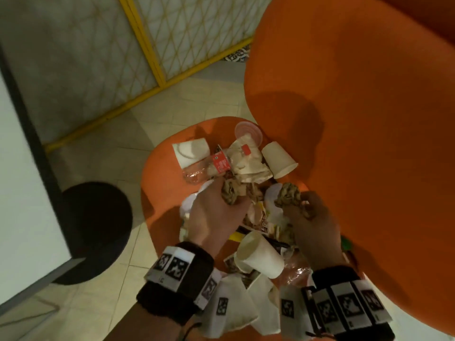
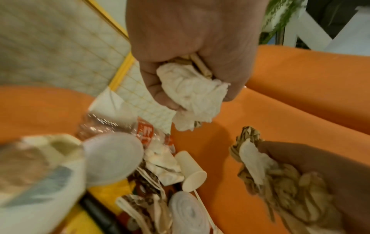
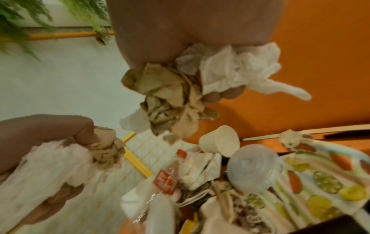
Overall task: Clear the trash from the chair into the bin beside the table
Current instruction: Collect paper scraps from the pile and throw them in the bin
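Note:
An orange chair (image 1: 357,107) holds a pile of trash on its seat. My left hand (image 1: 216,207) grips a wad of crumpled brown paper (image 1: 231,191) and white tissue (image 2: 192,93) just above the pile. My right hand (image 1: 312,217) grips another wad of brown paper (image 1: 288,194) with white tissue (image 3: 240,68). On the seat lie a crushed plastic bottle with a red label (image 1: 211,166), two white paper cups (image 1: 278,159) (image 1: 258,254), a clear plastic lid (image 1: 248,131), napkins (image 1: 190,151) and wrappers. A black round bin (image 1: 96,230) stands on the floor left of the chair.
A white table with a dark edge (image 1: 27,168) is at the far left, above the bin. A yellow-framed lattice screen (image 1: 152,57) stands behind. The floor (image 1: 197,99) is pale tile. A fruit-patterned wrapper (image 3: 320,182) lies in the pile.

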`<state>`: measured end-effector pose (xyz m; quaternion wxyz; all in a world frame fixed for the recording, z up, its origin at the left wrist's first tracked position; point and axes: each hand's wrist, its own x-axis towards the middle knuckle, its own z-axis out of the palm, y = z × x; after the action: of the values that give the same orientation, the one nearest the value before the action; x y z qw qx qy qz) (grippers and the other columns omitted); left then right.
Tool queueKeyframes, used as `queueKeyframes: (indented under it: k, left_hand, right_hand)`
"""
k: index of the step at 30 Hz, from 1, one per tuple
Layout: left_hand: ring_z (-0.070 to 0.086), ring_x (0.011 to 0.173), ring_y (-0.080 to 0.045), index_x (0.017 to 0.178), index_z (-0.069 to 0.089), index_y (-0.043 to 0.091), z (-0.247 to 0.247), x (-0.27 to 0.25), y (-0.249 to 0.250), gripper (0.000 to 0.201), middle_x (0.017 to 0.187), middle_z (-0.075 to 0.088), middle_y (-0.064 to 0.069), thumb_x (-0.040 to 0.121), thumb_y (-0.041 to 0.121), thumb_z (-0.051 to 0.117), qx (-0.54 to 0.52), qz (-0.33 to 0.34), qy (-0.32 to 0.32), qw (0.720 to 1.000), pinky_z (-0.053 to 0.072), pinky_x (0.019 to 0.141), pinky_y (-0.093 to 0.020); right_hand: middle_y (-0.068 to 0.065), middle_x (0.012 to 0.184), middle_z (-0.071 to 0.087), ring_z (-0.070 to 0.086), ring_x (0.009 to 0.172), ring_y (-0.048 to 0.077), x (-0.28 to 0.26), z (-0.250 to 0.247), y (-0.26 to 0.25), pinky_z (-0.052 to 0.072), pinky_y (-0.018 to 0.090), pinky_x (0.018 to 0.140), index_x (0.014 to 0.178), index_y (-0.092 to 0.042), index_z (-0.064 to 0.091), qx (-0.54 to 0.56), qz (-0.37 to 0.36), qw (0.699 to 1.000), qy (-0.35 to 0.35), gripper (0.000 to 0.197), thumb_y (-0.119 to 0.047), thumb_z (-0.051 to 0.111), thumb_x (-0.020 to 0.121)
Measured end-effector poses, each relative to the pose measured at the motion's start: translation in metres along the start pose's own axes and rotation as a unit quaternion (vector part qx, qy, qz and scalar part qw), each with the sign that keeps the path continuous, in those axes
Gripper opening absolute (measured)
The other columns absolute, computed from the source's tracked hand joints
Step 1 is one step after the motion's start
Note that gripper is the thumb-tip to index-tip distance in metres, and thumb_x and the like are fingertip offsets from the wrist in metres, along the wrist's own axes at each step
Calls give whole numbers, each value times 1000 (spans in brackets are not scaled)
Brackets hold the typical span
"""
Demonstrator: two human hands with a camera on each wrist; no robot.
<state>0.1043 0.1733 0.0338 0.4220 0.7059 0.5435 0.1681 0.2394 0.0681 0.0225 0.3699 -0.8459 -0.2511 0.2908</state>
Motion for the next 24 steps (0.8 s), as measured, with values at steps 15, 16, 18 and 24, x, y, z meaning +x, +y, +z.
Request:
queueKeyframes:
  k: [15, 16, 18, 24]
  left_hand:
    - [68, 83, -12, 76, 54, 23, -153, -197, -138, 17, 90, 72, 3, 73, 38, 63, -113, -201, 216, 949, 56, 72, -39]
    - [67, 81, -10, 73, 53, 24, -163, -211, -152, 15, 88, 72, 3, 76, 34, 63, -101, -208, 234, 944, 56, 70, -37]
    - [66, 73, -9, 67, 49, 25, -187, -242, -181, 18, 82, 71, 2, 79, 32, 61, -97, -223, 285, 927, 54, 62, -34]
    - [54, 47, 1, 70, 49, 22, -262, -345, -287, 17, 57, 58, 6, 80, 25, 63, -144, -308, 367, 866, 35, 39, -11]
  right_hand:
    - [-10, 85, 66, 60, 84, 9, -175, 146, -81, 48, 33, 75, 93, -29, 60, -7, -187, 921, -343, 10, -26, 64, 84]
    - [-9, 85, 66, 60, 83, 7, -192, 162, -84, 50, 32, 76, 91, -31, 60, -19, -192, 909, -368, 8, -27, 64, 84]
    - [-8, 84, 67, 63, 80, 7, -232, 196, -90, 53, 37, 76, 90, -32, 60, -44, -211, 883, -417, 7, -29, 63, 85]
    - [-6, 81, 68, 64, 75, 11, -365, 316, -95, 55, 45, 74, 93, -29, 58, -109, -253, 812, -514, 10, -33, 62, 85]
